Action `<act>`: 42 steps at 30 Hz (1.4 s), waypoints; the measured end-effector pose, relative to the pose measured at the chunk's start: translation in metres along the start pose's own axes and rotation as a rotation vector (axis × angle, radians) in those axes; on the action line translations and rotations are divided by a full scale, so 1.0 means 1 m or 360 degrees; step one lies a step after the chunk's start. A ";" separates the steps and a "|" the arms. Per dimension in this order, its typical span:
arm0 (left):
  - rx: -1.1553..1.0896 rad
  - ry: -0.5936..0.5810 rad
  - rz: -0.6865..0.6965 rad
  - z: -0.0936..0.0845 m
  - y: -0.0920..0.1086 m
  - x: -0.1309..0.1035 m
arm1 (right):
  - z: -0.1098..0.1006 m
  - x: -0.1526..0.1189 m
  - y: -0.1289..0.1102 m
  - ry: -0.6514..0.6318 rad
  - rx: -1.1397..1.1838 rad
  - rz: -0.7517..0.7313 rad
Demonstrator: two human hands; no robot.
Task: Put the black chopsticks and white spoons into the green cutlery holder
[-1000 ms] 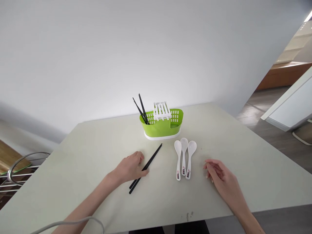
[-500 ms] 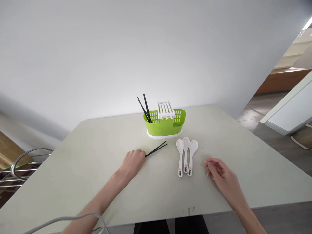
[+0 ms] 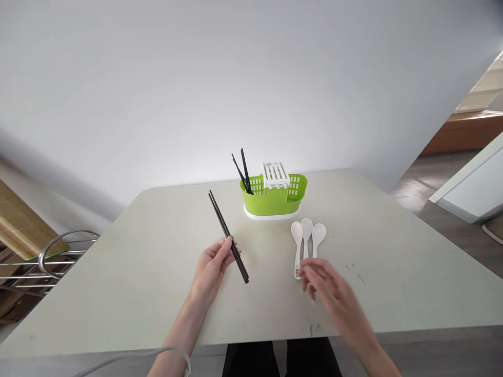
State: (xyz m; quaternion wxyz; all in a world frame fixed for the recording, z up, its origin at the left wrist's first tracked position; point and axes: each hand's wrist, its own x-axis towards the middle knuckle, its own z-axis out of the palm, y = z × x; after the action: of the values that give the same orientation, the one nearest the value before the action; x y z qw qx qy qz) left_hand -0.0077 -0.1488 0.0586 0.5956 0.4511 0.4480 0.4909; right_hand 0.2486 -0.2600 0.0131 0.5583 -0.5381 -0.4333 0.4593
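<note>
A pair of black chopsticks [image 3: 220, 217] is pinched in my left hand [image 3: 212, 264], raised above the table and slanting from upper left to lower right. My right hand [image 3: 334, 296], slightly blurred, hovers over the handles of three white spoons [image 3: 297, 235] with fingers loosely bent and apart; it grips nothing that I can see. The spoons lie side by side, bowls pointing away from me, and the right hand hides part of two handles. Behind them stands a green utensil basket [image 3: 271, 204] with a white base and white slotted top piece. More black chopsticks [image 3: 244, 170] lean in its left compartment.
Everything stands on a pale table [image 3: 157, 293] whose far edge meets a white wall [image 3: 251, 78]. At the left are a metal rack [image 3: 58, 256] and a wooden board [image 3: 27, 220]. A grey cable [image 3: 129, 355] crosses near my left forearm.
My left hand has lifted the chopsticks off the table and turned palm up, with their thick ends now toward me. My right hand has moved left, over the spoon handles.
</note>
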 end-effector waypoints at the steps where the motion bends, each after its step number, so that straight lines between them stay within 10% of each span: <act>1: -0.0082 0.0017 -0.0057 0.002 -0.006 0.001 | 0.014 -0.001 -0.002 -0.0104 -0.0023 0.0025; 10: -0.0321 0.0075 -0.0237 0.023 -0.034 -0.020 | 0.083 0.012 0.014 -0.0550 0.0175 0.0198; 18: -0.0190 -0.0004 -0.0284 0.026 -0.037 -0.037 | 0.076 0.005 0.018 -0.0426 0.0246 0.0559; 42: 0.0247 -0.0002 -0.0164 -0.019 -0.009 -0.002 | 0.077 -0.014 0.029 -0.0195 -0.0009 0.0248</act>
State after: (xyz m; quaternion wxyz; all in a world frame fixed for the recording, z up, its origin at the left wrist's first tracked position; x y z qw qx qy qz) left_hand -0.0252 -0.1501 0.0468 0.5836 0.4725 0.5069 0.4233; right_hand 0.1693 -0.2579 -0.0117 0.4917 -0.5426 -0.4249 0.5321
